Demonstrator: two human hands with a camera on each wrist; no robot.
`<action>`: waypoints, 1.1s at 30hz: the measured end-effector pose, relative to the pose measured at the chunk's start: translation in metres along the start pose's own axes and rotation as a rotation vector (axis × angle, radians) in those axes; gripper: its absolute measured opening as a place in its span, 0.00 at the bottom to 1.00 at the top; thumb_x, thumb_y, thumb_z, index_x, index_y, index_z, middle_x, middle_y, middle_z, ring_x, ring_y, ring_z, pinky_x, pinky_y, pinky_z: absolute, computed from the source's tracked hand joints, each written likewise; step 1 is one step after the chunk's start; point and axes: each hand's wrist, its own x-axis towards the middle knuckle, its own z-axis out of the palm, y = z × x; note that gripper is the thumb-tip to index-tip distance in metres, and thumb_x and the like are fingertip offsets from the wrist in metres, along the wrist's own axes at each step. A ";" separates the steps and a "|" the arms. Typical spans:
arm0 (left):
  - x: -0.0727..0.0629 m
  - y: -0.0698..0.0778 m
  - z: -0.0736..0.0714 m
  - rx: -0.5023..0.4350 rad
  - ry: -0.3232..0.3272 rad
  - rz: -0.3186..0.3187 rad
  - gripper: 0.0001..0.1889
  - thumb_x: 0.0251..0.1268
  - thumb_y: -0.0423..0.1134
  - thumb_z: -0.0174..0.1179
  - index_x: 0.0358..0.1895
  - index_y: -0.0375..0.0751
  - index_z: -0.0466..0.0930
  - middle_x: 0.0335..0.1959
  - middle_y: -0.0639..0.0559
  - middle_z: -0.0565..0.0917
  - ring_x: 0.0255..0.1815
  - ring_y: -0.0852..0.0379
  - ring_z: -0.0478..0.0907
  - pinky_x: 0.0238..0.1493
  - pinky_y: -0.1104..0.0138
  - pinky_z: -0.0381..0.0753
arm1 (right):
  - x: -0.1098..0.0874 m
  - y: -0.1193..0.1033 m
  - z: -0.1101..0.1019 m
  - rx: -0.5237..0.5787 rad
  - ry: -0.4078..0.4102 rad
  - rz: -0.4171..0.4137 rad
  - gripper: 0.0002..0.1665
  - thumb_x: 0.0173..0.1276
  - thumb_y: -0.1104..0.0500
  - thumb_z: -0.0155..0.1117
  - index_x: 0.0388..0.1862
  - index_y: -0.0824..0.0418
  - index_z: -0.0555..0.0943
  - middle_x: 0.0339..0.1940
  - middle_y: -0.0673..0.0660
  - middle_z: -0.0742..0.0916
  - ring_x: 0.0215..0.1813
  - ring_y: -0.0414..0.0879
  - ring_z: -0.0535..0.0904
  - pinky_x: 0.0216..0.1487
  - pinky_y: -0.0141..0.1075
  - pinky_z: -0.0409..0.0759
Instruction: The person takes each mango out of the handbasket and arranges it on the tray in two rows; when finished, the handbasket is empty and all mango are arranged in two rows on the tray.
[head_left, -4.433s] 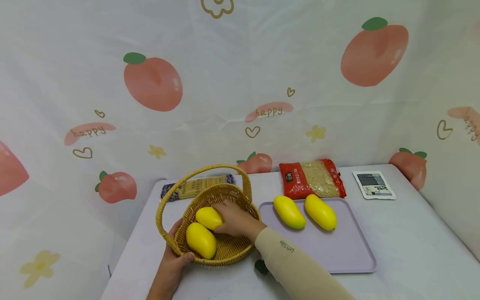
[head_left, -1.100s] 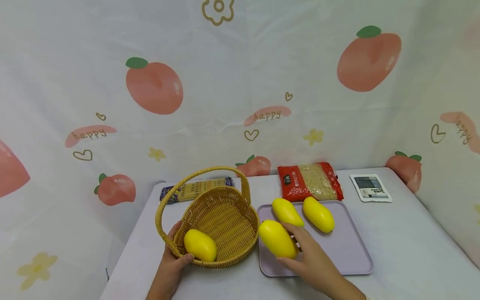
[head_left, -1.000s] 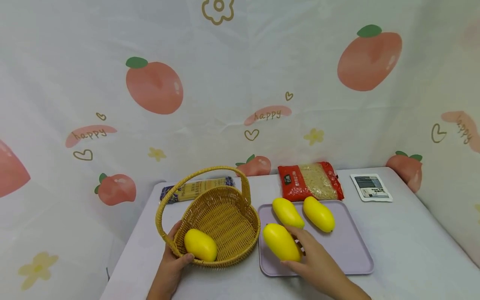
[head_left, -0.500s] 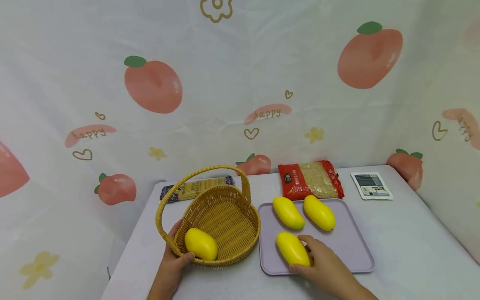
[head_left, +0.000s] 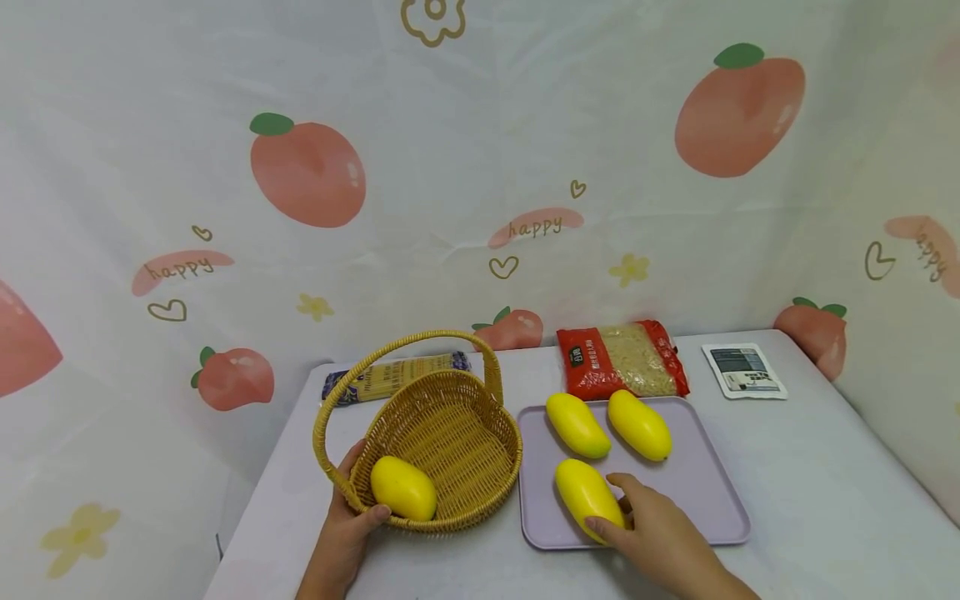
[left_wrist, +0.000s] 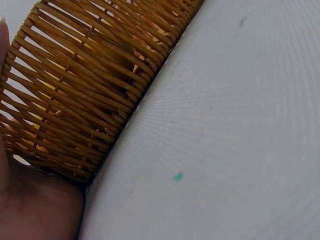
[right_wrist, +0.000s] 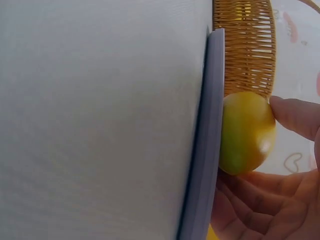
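Observation:
My left hand grips the near left side of the wicker basket, thumb over the rim and fingers behind it. The basket tilts toward me, its handle arching up, with one yellow mango inside at the left. On the lilac tray another mango lies near the front left corner. My right hand holds that mango from the right. In the right wrist view its thumb touches one side of the mango and the fingers sit along the other. The left wrist view shows the basket weave close up.
Two mangoes, a left one and a right one, lie at the tray's back. Behind stand a red grain bag and, behind the basket, a long noodle packet. A white packet lies at the back right.
My right hand took one of two mangoes out of the basket, carried it right and lowered it onto the tray's front. My left hand stays on the basket.

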 end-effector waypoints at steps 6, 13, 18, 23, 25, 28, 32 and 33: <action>0.000 0.000 0.000 0.005 0.007 -0.004 0.50 0.76 0.29 0.70 0.90 0.57 0.49 0.86 0.43 0.53 0.77 0.57 0.66 0.72 0.70 0.71 | 0.001 0.000 0.000 -0.016 0.010 -0.001 0.47 0.62 0.35 0.84 0.68 0.63 0.81 0.39 0.50 0.87 0.37 0.47 0.79 0.47 0.52 0.88; -0.001 -0.001 -0.001 -0.002 0.006 -0.007 0.50 0.76 0.28 0.70 0.90 0.57 0.48 0.85 0.43 0.52 0.76 0.58 0.67 0.71 0.69 0.72 | 0.002 0.002 0.001 -0.019 0.023 0.003 0.49 0.62 0.33 0.82 0.69 0.64 0.80 0.37 0.50 0.86 0.35 0.47 0.78 0.44 0.50 0.86; 0.000 -0.002 -0.002 -0.011 0.000 -0.004 0.50 0.76 0.29 0.70 0.90 0.56 0.48 0.86 0.42 0.52 0.76 0.58 0.68 0.71 0.69 0.72 | 0.001 0.002 0.001 -0.008 0.037 -0.002 0.48 0.64 0.35 0.82 0.70 0.65 0.79 0.36 0.50 0.86 0.35 0.46 0.78 0.42 0.48 0.85; 0.000 -0.002 -0.002 -0.008 0.004 -0.010 0.50 0.76 0.29 0.70 0.90 0.57 0.49 0.85 0.43 0.53 0.76 0.58 0.68 0.71 0.69 0.72 | 0.001 0.002 0.001 -0.012 0.030 0.012 0.50 0.63 0.33 0.82 0.70 0.66 0.79 0.36 0.50 0.86 0.34 0.47 0.78 0.41 0.47 0.86; 0.000 -0.002 -0.001 -0.006 0.005 -0.013 0.50 0.76 0.29 0.70 0.90 0.57 0.49 0.85 0.43 0.53 0.76 0.58 0.68 0.71 0.69 0.72 | 0.001 0.003 0.001 -0.019 0.022 0.023 0.52 0.62 0.31 0.81 0.70 0.67 0.78 0.37 0.51 0.87 0.34 0.47 0.78 0.42 0.48 0.87; 0.000 -0.001 -0.001 -0.003 0.007 -0.015 0.50 0.76 0.29 0.69 0.90 0.57 0.49 0.85 0.43 0.53 0.76 0.58 0.68 0.71 0.69 0.72 | 0.001 0.004 0.001 -0.028 0.015 0.031 0.54 0.62 0.29 0.80 0.70 0.68 0.78 0.37 0.52 0.87 0.35 0.48 0.78 0.43 0.50 0.88; 0.000 -0.001 -0.001 0.005 0.009 -0.016 0.49 0.76 0.29 0.69 0.90 0.57 0.49 0.85 0.44 0.53 0.76 0.58 0.68 0.71 0.70 0.72 | 0.000 0.003 0.000 -0.033 0.017 0.034 0.55 0.62 0.29 0.80 0.70 0.68 0.78 0.38 0.52 0.87 0.35 0.48 0.79 0.45 0.53 0.88; -0.001 -0.001 -0.001 0.007 0.010 -0.016 0.49 0.76 0.29 0.69 0.90 0.57 0.49 0.85 0.44 0.53 0.76 0.58 0.68 0.71 0.70 0.72 | 0.000 0.003 0.000 -0.034 0.017 0.036 0.55 0.62 0.28 0.79 0.71 0.69 0.77 0.38 0.52 0.87 0.36 0.48 0.79 0.45 0.53 0.88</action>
